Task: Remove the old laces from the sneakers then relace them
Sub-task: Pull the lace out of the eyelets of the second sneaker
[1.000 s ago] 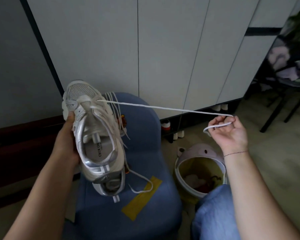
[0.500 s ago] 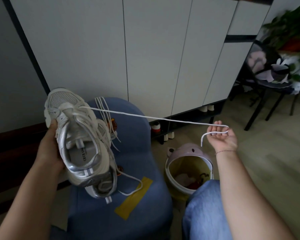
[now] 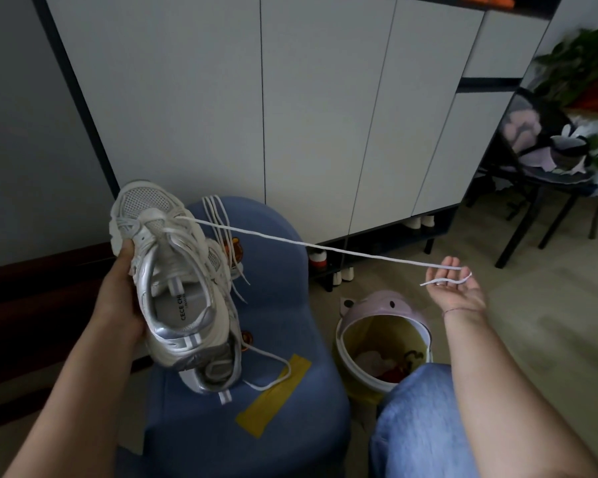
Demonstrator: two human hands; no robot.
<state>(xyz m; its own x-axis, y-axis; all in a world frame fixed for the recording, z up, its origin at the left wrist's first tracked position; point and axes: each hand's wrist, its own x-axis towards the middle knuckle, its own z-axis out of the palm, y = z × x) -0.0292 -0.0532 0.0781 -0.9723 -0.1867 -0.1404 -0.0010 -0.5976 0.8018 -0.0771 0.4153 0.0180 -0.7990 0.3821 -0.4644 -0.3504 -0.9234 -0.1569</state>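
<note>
left grip point(image 3: 118, 298): wrapped round the sneaker's side, thumb near the toe end
sneaker point(image 3: 173, 281): up in the air at about 9 o'clock, opening facing the camera
lace point(image 3: 325, 248): runs pretty straight from the toe-end eyelets out toward 3 o'clock
right grip point(image 3: 458, 291): palm up, fingers loose and wide, lace draped over the fingertips
second sneaker point(image 3: 218, 370): on the chair point(image 3: 290, 426), just under the held one
bin point(image 3: 377, 326): on the floor, at the chair's 3 o'clock
</note>
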